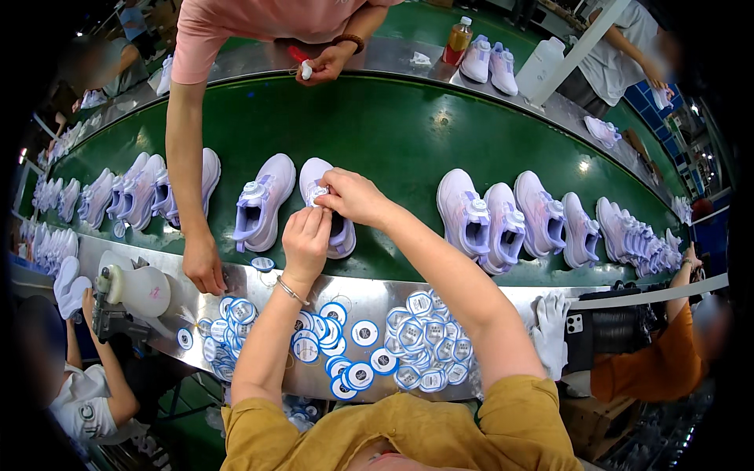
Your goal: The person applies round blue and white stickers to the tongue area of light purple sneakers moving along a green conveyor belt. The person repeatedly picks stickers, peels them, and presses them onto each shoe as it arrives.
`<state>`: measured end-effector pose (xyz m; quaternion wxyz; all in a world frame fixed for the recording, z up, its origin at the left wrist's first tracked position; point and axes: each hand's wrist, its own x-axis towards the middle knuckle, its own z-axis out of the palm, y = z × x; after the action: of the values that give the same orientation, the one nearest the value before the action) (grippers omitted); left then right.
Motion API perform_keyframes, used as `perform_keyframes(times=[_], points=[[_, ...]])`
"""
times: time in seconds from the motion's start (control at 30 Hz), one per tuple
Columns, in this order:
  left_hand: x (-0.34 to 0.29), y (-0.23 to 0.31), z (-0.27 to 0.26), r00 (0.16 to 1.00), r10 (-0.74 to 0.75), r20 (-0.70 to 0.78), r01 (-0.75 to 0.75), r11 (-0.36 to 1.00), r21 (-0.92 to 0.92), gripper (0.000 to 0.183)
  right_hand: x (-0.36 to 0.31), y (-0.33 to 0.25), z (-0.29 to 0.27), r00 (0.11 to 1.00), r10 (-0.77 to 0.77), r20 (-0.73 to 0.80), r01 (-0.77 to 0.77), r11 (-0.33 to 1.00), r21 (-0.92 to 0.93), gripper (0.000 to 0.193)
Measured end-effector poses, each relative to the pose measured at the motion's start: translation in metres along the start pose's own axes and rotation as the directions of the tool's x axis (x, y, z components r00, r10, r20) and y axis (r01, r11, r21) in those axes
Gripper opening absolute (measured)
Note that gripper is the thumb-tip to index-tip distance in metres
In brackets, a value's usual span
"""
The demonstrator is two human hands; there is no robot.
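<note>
A pale lavender sneaker [342, 241] stands on the green belt in front of me, its toe pointing away. Over its tongue, my left hand [307, 242] and my right hand [355, 196] meet with fingertips pinched together. Something small and white shows between them at the lacing area; my fingers hide most of it. Just to the left stands a matching sneaker [269, 196] with a round white dial on its tongue. Below my wrists, round blue-rimmed white tags [364, 334] lie loose on the metal ledge [314, 381], and a heap of plastic-wrapped round tags [430, 337] lies to the right.
Opposite, a person in pink reaches a hand [203, 263] down to the ledge, beside more wrapped tags [236, 314]. Their other hand [330, 64] holds a small red and white thing. Sneakers [503, 224] line the belt both ways. A white tank [141, 290] and white gloves [551, 334] flank the tags.
</note>
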<state>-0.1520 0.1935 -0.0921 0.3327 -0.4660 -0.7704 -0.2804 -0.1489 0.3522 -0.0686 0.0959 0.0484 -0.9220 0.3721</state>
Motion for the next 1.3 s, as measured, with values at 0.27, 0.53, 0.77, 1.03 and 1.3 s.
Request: perform_keyframes(times=[0.27, 0.53, 0.77, 1.03, 1.3], points=[[0.004, -0.004, -0.001, 0.999, -0.030, -0.014, 0.030, 1.000, 0.007, 0.025, 0.006, 0.009, 0.006, 0.999, 0.044, 0.030, -0.046, 0.995, 0.084, 0.032], [0.000, 0.007, -0.062, 0.966, -0.259, -0.026, 0.253, 0.958, -0.132, 0.024, -0.029, -0.027, -0.035, 0.956, 0.149, -0.253, -0.091, 0.970, 0.226, 0.029], [-0.038, 0.056, -0.167, 0.968, -0.250, -0.027, 0.240, 0.950, -0.202, 0.023, -0.141, -0.056, -0.070, 0.971, 0.201, -0.128, -0.182, 0.973, 0.143, 0.015], [-0.111, 0.053, -0.198, 0.816, -0.577, -0.001, 0.574, 0.812, -0.108, 0.018, -0.201, -0.075, -0.059, 0.979, 0.199, -0.051, -0.196, 0.979, 0.063, 0.012], [-0.090, 0.048, -0.187, 0.655, -0.733, 0.184, 0.754, 0.621, -0.214, 0.014, -0.213, -0.077, -0.080, 0.955, 0.275, -0.111, -0.270, 0.961, 0.056, 0.012]])
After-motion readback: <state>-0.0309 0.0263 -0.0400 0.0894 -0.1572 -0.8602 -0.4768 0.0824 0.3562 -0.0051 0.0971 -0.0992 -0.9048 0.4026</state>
